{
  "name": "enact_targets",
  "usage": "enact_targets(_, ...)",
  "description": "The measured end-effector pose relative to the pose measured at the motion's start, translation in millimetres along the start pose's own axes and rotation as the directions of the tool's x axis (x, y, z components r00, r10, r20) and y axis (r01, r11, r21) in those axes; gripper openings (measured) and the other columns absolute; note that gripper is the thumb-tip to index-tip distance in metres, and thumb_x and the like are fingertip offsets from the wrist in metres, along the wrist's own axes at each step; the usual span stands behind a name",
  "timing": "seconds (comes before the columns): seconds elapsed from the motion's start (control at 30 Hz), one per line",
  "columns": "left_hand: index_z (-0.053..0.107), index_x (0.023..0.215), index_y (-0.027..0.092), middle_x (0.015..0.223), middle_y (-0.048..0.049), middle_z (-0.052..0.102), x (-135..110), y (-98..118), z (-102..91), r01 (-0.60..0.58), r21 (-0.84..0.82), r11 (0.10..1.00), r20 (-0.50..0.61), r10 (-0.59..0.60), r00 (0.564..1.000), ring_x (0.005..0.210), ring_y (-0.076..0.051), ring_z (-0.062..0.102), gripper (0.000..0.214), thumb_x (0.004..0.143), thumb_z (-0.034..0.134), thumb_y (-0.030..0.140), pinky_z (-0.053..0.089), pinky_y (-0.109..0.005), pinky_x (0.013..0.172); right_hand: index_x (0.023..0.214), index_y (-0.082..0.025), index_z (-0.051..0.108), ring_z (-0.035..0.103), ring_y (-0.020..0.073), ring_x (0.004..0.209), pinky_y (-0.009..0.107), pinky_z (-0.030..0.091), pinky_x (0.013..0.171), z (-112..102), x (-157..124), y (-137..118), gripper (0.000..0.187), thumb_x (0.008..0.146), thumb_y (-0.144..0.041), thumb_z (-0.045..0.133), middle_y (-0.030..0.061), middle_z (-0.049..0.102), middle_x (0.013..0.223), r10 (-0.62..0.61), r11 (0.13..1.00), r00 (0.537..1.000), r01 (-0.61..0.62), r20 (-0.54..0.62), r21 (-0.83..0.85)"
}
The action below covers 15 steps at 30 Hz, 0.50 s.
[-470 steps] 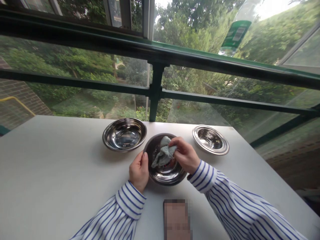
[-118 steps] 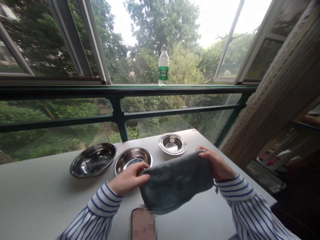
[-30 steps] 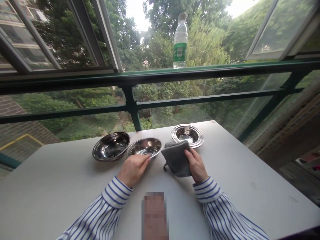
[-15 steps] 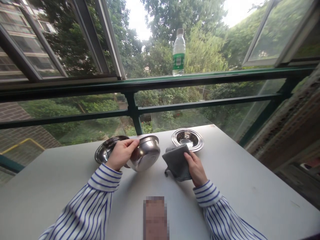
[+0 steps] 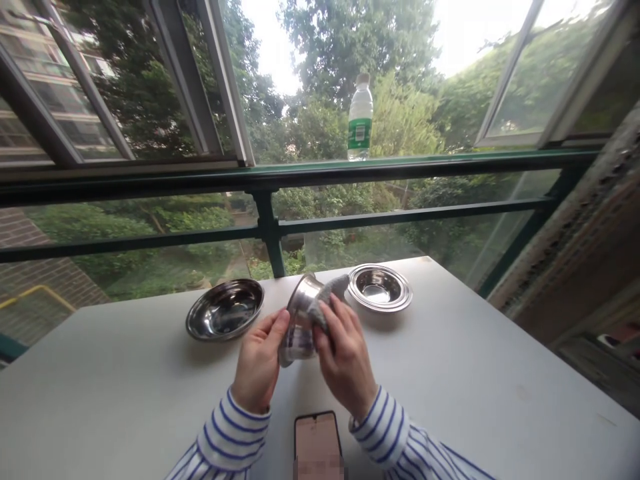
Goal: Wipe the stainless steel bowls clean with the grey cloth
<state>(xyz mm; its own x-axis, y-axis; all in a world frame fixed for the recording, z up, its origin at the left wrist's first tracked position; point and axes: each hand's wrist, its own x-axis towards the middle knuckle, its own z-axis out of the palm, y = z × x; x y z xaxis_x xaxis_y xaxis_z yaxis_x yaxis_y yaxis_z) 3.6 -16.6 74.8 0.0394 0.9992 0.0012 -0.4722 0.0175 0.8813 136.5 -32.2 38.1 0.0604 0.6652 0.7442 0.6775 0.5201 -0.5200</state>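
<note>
A shiny stainless steel bowl (image 5: 300, 341) is tipped on its side above the table, its rim gripped by my left hand (image 5: 260, 357). Pressed against the bowl's outer side is a grey cloth (image 5: 334, 291), bunched under the curled fingers of my right hand (image 5: 349, 350). The base of the bowl and part of the cloth are hidden by my right hand. To the left lies a wide, shallow metal bowl (image 5: 225, 310). Beyond my right hand stands a wide-rimmed metal bowl (image 5: 380, 288).
A phone (image 5: 317, 437) lies on the white table (image 5: 475, 380) near my wrists. A clear bottle with a green label (image 5: 360, 123) stands on the ledge behind the dark green railing (image 5: 420, 171). Window frames and trees are beyond.
My right hand has moved left and brought the grey cloth onto the held bowl. My left hand has shifted right and down, turning the bowl onto its side.
</note>
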Motion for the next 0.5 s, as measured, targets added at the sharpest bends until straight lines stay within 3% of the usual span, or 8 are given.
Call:
enact_targets(0.1,0.071,0.085,0.016,0.074,-0.002,0.071,-4.9,-6.6,-6.0,-0.032,-0.018,0.999,-0.038,0.032,0.999,0.067,-0.013,0.064,0.018,0.072,0.069,0.029,0.052,-0.024,0.067,0.125,-0.014,0.051,0.032,0.0311,0.128,0.053,0.025,0.103,4.1,-10.5,-10.7,0.041,0.087,-0.026,0.045,0.015,0.043,0.136,-0.279,0.935,0.956,0.291,0.091,-0.201)
enact_targets(0.17,0.071,0.085,0.016,0.075,-0.002,0.07,-7.1,-11.2,-11.1,-0.038,-0.004,0.999,-0.052,0.038,0.998,0.066,-0.012,0.063,0.019,0.072,0.069,0.029,0.052,-0.023,0.067,0.125,-0.016,0.052,0.037,0.0303,0.124,0.055,0.023,0.104,1.9,-12.2,-10.4,0.041,0.087,-0.03,0.046,0.0132,0.048,0.131,-0.365,0.893,0.92,0.389,0.142,-0.227)
enact_targets(0.27,0.071,0.086,0.016,0.072,-0.0011,0.07,-10.6,-18.3,-17.7,-0.053,0.035,0.998,-0.059,0.055,0.997,0.06,-0.011,0.061,0.02,0.073,0.068,0.03,0.05,-0.021,0.061,0.125,-0.018,0.052,0.044,0.028,0.116,0.054,0.026,0.103,-3.3,-7.8,-6.2,0.041,0.087,-0.031,0.045,0.013,0.051,0.125,-0.324,0.901,0.937,0.348,0.133,-0.26)
enact_targets(0.37,0.072,0.084,0.017,0.066,0.0011,0.068,-14.7,-23.4,-21.9,-0.09,0.082,0.993,-0.063,0.095,0.994,0.054,-0.008,0.056,0.02,0.074,0.067,0.033,0.049,-0.019,0.057,0.126,-0.016,0.05,0.04,0.0296,0.121,0.056,0.023,0.104,-5.0,-3.8,-4.1,0.042,0.086,-0.03,0.045,0.0152,0.048,0.128,-0.31,0.896,0.945,0.327,0.105,-0.301)
enact_targets(0.5,0.073,0.09,0.018,0.072,-0.0006,0.07,-20.9,-27.6,-25.8,-0.141,0.149,0.979,-0.055,0.151,0.987,0.062,-0.01,0.059,0.024,0.075,0.065,0.035,0.05,-0.021,0.067,0.126,-0.011,0.049,0.034,0.0278,0.129,0.05,0.026,0.106,-3.2,-4.5,-2.1,0.043,0.086,-0.027,0.044,0.0145,0.048,0.132,-0.462,0.838,0.87,0.492,0.173,-0.236)
